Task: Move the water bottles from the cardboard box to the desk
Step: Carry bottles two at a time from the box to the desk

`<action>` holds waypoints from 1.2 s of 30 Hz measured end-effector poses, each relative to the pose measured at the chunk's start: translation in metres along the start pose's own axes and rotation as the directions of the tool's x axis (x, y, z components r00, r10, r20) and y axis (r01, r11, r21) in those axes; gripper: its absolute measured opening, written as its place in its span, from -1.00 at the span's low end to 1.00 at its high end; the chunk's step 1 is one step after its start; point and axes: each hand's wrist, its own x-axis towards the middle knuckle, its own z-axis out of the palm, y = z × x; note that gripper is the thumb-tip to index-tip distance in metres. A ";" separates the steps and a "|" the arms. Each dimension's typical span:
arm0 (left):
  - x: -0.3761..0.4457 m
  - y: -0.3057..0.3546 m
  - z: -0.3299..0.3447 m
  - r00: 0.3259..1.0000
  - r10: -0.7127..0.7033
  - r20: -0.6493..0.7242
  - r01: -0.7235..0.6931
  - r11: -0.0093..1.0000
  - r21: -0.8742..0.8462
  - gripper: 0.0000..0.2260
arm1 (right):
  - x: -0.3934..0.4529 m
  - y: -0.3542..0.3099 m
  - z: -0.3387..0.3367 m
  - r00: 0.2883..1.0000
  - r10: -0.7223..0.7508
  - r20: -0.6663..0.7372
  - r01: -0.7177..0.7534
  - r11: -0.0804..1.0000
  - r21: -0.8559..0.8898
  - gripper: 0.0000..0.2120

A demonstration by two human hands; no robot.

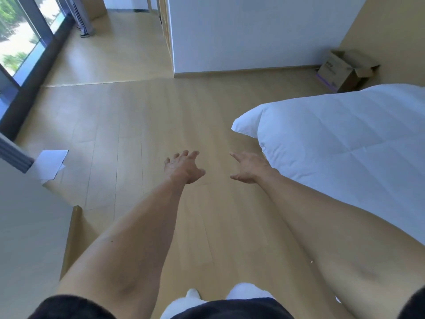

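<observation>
Wooden floor (pixel 142 125): broad bare stretch ahead, bounded by a white bed (pixel 345 143) at right, a white wall (pixel 253 38) beyond.
Cardboard box (pixel 342 70): flaps open, far right corner beside the bed, well apart from both hands.
Left hand (pixel 182 168), right hand (pixel 249 168): outstretched, fingers spread, holding nothing.
</observation>
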 end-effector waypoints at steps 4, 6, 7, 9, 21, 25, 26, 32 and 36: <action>0.053 -0.011 -0.018 1.000 0.015 -0.005 -0.015 1.000 0.012 -0.36 | 0.050 -0.010 -0.018 1.000 0.007 0.010 -0.007 1.000 0.009 -0.27; 0.082 -0.015 -0.028 0.999 0.026 -0.018 -0.026 0.999 0.031 -0.37 | 0.079 -0.012 -0.028 1.000 0.000 -0.004 0.000 1.000 0.031 -0.28; 0.097 -0.017 -0.033 0.999 0.031 -0.023 -0.030 0.999 0.045 -0.37 | 0.096 -0.013 -0.033 1.000 -0.007 -0.013 0.007 0.999 0.037 -0.28; 0.131 -0.020 -0.044 0.999 0.027 -0.032 -0.025 0.998 0.063 -0.37 | 0.132 -0.016 -0.043 1.000 -0.020 -0.022 0.021 0.998 0.051 -0.27; 0.337 -0.007 -0.123 0.999 0.006 -0.044 0.000 0.992 0.129 -0.36 | 0.353 -0.003 -0.123 0.997 -0.063 0.034 0.060 0.995 0.082 -0.28; 0.390 0.004 -0.146 0.998 0.039 -0.057 -0.031 0.991 0.133 -0.36 | 0.402 0.003 -0.153 0.997 -0.069 0.032 0.067 0.996 0.051 -0.30; 0.403 0.006 -0.152 0.998 0.040 -0.055 -0.033 0.990 0.136 -0.37 | 0.414 0.004 -0.160 0.997 -0.068 0.036 0.066 0.997 0.049 -0.30; 0.501 0.005 -0.179 0.998 0.061 -0.027 -0.056 0.988 0.143 -0.37 | 0.492 0.012 -0.197 0.999 -0.023 0.032 0.021 0.997 0.074 -0.30; 0.582 0.001 -0.193 0.995 0.098 -0.009 -0.095 0.984 0.148 -0.35 | 0.557 0.022 -0.221 0.999 0.038 0.024 -0.040 0.997 0.073 -0.31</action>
